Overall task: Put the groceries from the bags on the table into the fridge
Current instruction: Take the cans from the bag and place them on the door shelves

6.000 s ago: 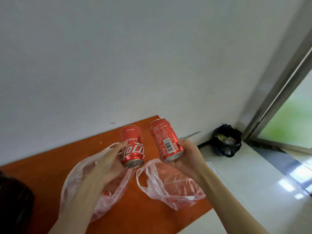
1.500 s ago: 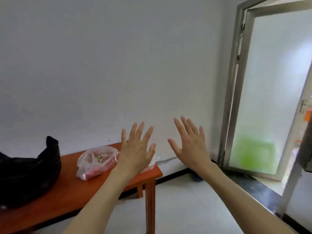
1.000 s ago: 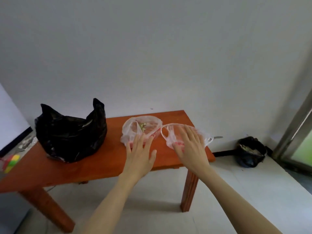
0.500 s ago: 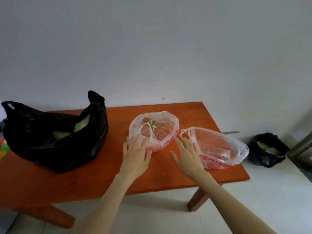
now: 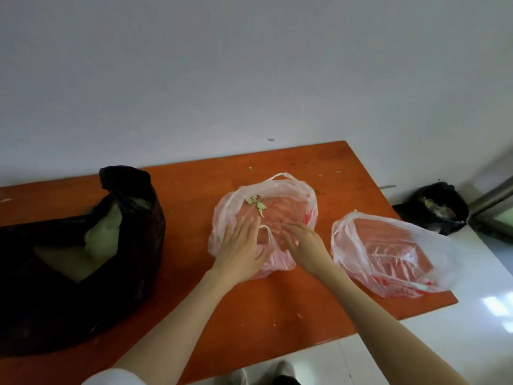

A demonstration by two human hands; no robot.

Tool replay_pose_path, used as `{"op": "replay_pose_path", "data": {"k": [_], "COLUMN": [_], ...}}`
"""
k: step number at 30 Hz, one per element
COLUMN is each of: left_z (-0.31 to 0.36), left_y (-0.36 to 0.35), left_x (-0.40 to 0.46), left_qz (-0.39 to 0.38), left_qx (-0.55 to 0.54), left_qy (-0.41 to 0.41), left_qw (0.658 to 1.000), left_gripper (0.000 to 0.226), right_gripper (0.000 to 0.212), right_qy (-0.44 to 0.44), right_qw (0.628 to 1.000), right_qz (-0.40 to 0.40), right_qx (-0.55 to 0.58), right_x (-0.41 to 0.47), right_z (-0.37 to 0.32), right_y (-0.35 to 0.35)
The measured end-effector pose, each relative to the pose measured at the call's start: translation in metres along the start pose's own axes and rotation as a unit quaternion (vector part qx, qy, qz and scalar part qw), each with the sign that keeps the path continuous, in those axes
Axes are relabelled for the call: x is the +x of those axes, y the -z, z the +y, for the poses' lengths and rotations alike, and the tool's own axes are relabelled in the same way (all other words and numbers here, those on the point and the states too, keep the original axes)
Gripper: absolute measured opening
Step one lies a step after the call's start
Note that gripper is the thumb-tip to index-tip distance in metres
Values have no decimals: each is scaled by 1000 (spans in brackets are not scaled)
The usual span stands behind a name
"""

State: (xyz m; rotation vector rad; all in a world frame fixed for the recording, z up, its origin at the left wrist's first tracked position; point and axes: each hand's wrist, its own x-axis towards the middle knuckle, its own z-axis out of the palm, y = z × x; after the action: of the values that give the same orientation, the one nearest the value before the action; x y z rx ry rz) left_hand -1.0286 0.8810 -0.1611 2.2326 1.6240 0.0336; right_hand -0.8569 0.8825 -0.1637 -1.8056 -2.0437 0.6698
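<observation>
Three bags lie on the orange wooden table point(image 5: 277, 309). A clear plastic bag point(image 5: 288, 195) with green leaf scraps inside sits in the middle. My left hand point(image 5: 240, 250) rests flat on its near left side, fingers straight. My right hand point(image 5: 304, 241) touches its near right side with fingers extended at the mouth. A second clear plastic bag point(image 5: 394, 251) with red print lies at the right end. A big black bag point(image 5: 83, 262) at the left holds pale green vegetables point(image 5: 104, 237).
A small black rubbish bag point(image 5: 435, 207) stands on the white floor by the wall, right of the table. A metal door frame point(image 5: 494, 195) shows at the right edge. My shoes point(image 5: 283, 373) appear below the table's near edge. Leaf crumbs dot the tabletop.
I have come closer to the table. Both hands have moved forward from the bare tabletop onto the middle clear bag. Six seconds ago each hand held a red can; now both hold nothing.
</observation>
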Motion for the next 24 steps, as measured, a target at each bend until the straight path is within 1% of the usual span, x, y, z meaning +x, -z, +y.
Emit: {"op": "replay_pose_path", "data": {"k": [3,7,10,12,15,16,19,22,24], "left_z": [-4,-13,-17,-18,-21,-22,-22,-21,-21], "left_y": [-19,-37,-47,-51,-58,-60,-66,-69,-70], "left_x": [8,9,6,6,6,6,4,2,3], "left_qz": [-62,-98,-70,-38,-3,7,25,18,11], "left_qx": [24,37,44,30,9,8,14,19,30], "left_qy": [-11,-8,-10,-12,-4,-2,10,16,20], "left_qw": [998,994,996,999,1000,1000,1000,1000,999], "left_gripper": [73,82,80,76,66,63,60,62,63], "right_gripper": [32,31,33,35,33,33,34,36,39], "right_qy": [27,77,87,87,64,63,81,90,74], "right_qw": [998,987,969,959,934,928,940,940,939], "right_qz": [-57,-135,-226,-267,-349,-361,-327,-326,-335], "right_qx": [-24,-31,-39,-27,-53,-61,-57,-43,-31], "right_x": [24,45,54,62,74,76,79,81,83], "right_z": [15,28,32,36,40,42,47,48,53], "right_y": [-12,-28,-41,-44,-42,-43,-52,-52,-51]}}
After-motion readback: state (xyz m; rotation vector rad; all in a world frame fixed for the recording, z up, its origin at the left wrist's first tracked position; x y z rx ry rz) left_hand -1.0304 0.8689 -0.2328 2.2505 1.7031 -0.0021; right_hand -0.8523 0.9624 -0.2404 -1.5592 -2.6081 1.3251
